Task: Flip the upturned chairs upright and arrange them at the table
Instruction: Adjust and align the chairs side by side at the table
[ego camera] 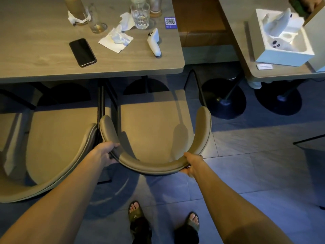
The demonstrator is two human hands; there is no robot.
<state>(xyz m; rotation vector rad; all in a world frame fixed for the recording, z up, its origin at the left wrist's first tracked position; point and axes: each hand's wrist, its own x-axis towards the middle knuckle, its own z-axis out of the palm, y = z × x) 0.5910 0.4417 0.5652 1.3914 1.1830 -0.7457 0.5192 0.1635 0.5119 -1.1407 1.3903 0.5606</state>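
Wooden table [44, 55] cluttered: black phone [82, 52], crumpled napkins [117, 38], drinking glasses [140, 15], white controller [154, 42], QR card [170, 23]. Second table [246, 55] to the right, carrying an open white box [281, 51]; round black pedestal bases [224, 98] on the tiled floor [255, 155] between. Sandalled feet [138, 215] behind the seat.

Tan chair [149, 124] standing upright, seat front tucked just under the table edge, curved backrest toward the viewer. Second tan chair [58, 143] upright, close beside it on the left, backrest ends nearly touching.

Left hand [107, 152] wrapped around the backrest's left curve; right hand [192, 163] clamped on its right curve, fingers underneath.
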